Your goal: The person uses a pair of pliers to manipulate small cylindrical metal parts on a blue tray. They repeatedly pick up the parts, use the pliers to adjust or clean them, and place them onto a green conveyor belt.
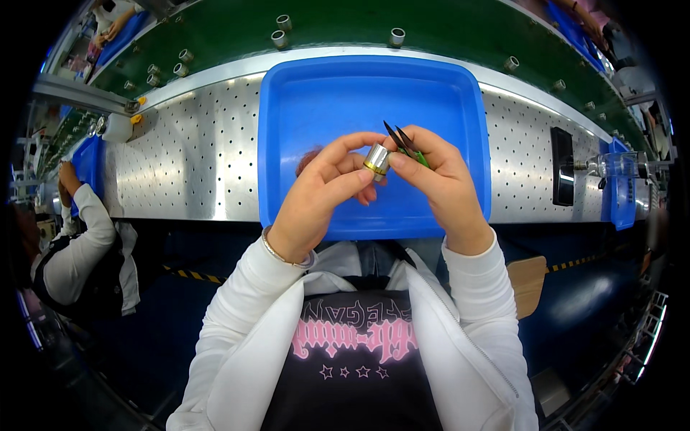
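Perforated metal sheet forms the table (194, 158), on which a blue tray (302, 93) is set; behind it a green conveyor belt (460, 29) carries several small metal cylinders (397, 36). Over the tray, a small silver cylinder (376, 159) with a brass-coloured rim is pinched between the fingers (345, 147) of the left hand (320, 190). Black tweezers (399, 138) with a green grip are held closed-fisted in the right hand (438, 179), whose forefinger touches the cylinder. A seated person's white sleeve (86, 237) is noted at far left.
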A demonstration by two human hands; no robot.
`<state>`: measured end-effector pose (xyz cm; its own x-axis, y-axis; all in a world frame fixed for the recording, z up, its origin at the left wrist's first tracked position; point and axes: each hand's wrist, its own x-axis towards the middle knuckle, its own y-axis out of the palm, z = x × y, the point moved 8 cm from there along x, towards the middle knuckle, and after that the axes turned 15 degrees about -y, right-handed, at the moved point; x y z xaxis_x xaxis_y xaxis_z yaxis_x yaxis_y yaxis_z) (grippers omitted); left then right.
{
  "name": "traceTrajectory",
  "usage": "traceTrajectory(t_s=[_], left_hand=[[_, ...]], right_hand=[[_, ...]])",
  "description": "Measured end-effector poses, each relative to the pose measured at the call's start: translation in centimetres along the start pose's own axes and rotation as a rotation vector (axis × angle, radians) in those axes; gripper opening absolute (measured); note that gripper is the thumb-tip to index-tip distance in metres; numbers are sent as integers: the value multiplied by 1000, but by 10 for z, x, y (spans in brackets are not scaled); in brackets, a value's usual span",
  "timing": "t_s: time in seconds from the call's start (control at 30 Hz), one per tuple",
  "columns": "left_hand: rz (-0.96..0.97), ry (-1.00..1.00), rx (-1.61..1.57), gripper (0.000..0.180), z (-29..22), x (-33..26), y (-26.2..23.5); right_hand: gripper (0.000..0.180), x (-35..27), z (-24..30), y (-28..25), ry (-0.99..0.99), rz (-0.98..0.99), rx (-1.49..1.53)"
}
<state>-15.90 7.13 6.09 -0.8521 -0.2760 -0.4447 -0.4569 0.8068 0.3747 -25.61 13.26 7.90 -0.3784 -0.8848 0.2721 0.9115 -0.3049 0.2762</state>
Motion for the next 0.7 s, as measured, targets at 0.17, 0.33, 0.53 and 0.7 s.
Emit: traceTrajectory(t_s=[0.17, 0.33, 0.53, 0.7], left_hand=[[19, -34, -78, 41, 7, 3, 1], [-5, -2, -149, 40, 9, 6, 0], [-91, 70, -195, 41, 4, 9, -3], [-129, 83, -158, 40, 5, 9, -1]], right_hand=[[14, -2, 1, -4, -5, 13, -31], [20, -3, 5, -13, -65, -142, -122], [27, -15, 10, -28, -21, -144, -359], [14, -38, 12, -55, -39, -245, -454]])
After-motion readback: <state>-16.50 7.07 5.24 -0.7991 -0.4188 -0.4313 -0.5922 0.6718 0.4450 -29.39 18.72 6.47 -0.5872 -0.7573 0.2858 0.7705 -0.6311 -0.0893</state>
